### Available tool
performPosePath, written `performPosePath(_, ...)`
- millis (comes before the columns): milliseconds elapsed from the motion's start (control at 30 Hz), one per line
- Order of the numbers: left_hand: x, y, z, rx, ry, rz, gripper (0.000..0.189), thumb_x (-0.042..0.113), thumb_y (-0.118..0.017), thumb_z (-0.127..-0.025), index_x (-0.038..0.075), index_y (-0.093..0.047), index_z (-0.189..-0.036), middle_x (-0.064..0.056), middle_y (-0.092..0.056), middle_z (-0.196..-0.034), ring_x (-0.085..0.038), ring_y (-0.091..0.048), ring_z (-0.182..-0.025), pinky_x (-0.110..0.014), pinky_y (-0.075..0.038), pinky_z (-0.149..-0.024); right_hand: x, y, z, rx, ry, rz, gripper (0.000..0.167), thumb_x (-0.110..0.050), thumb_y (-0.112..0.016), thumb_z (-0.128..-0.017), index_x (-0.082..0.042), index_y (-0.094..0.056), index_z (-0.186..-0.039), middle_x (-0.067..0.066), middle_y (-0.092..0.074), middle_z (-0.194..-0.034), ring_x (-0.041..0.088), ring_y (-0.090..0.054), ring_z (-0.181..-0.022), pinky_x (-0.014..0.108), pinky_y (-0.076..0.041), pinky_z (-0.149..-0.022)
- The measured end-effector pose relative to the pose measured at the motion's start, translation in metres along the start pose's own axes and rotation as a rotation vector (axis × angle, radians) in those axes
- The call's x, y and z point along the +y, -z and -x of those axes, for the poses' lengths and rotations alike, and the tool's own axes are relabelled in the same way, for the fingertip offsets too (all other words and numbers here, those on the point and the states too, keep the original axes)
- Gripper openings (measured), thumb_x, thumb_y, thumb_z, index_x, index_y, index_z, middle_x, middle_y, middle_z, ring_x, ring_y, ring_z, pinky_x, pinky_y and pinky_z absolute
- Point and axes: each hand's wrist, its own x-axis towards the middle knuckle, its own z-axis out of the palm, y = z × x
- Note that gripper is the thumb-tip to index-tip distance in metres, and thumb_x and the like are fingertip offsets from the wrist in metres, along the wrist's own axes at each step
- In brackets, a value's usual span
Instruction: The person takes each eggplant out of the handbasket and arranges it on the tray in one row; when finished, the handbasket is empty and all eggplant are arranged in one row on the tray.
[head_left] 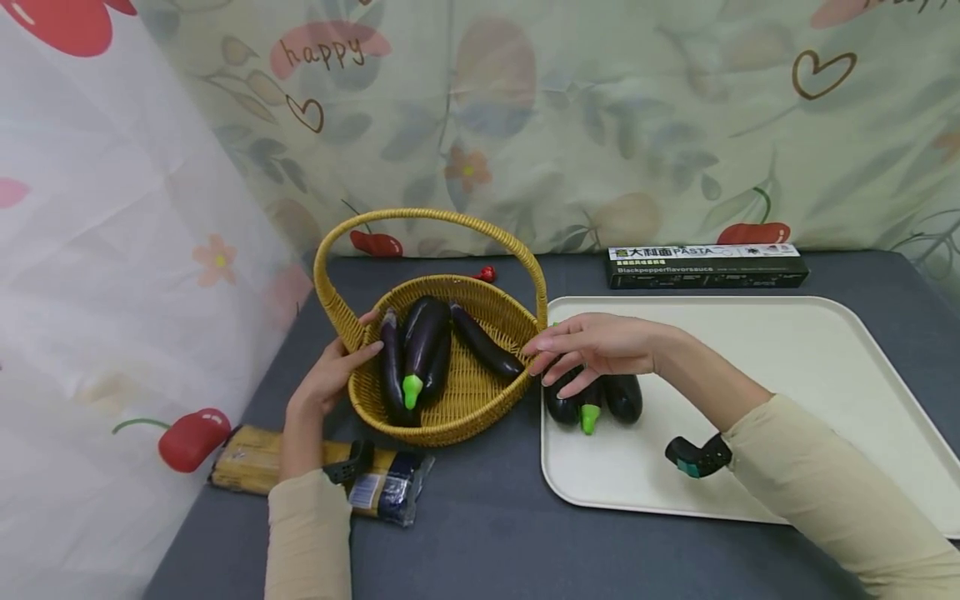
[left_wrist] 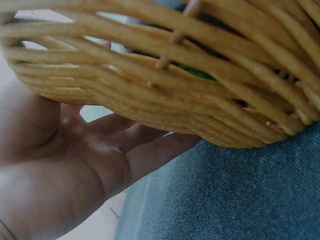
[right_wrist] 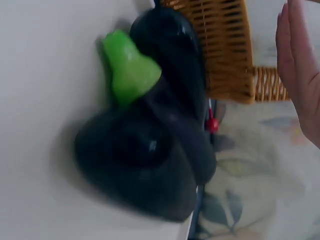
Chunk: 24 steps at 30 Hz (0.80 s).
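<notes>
A yellow wicker basket (head_left: 468,412) with a tall arched handle stands left of the middle, several dark eggplants (head_left: 486,343) lying in it. My left hand (head_left: 326,379) grips its left rim, thumb over the edge; the left wrist view shows the fingers (left_wrist: 160,152) against the outside of the weave. Above the left end of the cream tray (head_left: 750,400), my right hand (head_left: 603,346) has loosely extended fingers and holds nothing. Its fingertips are by the basket's right rim; contact cannot be told. Below it, more eggplants (head_left: 624,400) rest on the tray, one with a bright green cap.
A packet of spaghetti (head_left: 251,458) lies under my left forearm. Behind the tray is a black pasta box (head_left: 705,268). A small red object (head_left: 486,273) sits behind the basket. Patterned cloth (head_left: 525,150) hangs along the back and left sides of the dark table (head_left: 480,533).
</notes>
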Motion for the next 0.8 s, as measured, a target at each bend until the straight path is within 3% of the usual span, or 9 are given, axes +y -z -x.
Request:
performPosePath(167,0.001,-0.001,0.001,0.0,0.005,0.002,0.067,0.03,-0.057,-0.097,0.028,-0.021,-0.154,-0.014,-0.024,-0.152,-0.036,-0.037,-0.128,-0.045,-0.041,-0.095,-0.006,-0.017,-0.019,-0.046,0.002,-0.004,0.048,-0.021,-0.05,-0.101,0.005,-0.04,-0.141,0.023,-0.051,-0.125,0.03,-0.055,-0.112,0.047,-0.047,-0.088)
performPosePath(300,0.002,-0.001,0.001,0.003,0.001,0.005,0.066,0.029,-0.057,-0.097,0.027,-0.022,-0.154,-0.014,-0.025,-0.151,-0.035,-0.037,-0.128,-0.044,-0.041,-0.094,-0.012,-0.033,-0.033,-0.009,0.01,-0.004,0.044,-0.019,-0.048,-0.102,0.002,-0.042,-0.14,0.025,-0.047,-0.13,0.033,-0.051,-0.117,0.046,-0.047,-0.088)
performPosePath(567,-0.001,0.0,0.001,0.004,-0.006,0.0,0.066,0.029,-0.057,-0.097,0.027,-0.022,-0.154,-0.016,-0.027,-0.15,-0.036,-0.039,-0.127,-0.039,-0.045,-0.09,-0.027,-0.054,-0.071,0.251,-0.053,-0.015,0.046,-0.025,-0.053,-0.1,-0.001,-0.043,-0.138,0.023,-0.046,-0.133,0.032,-0.052,-0.115,0.04,-0.052,-0.081)
performPosePath(800,-0.001,-0.001,0.0,0.006,-0.02,-0.001,0.066,0.029,-0.057,-0.098,0.026,-0.022,-0.154,-0.014,-0.025,-0.151,-0.035,-0.037,-0.129,-0.043,-0.043,-0.093,-0.038,-0.052,-0.094,0.429,-0.092,0.04,0.046,-0.034,-0.046,-0.102,-0.004,-0.049,-0.137,0.017,-0.055,-0.123,0.03,-0.056,-0.107,0.039,-0.05,-0.083)
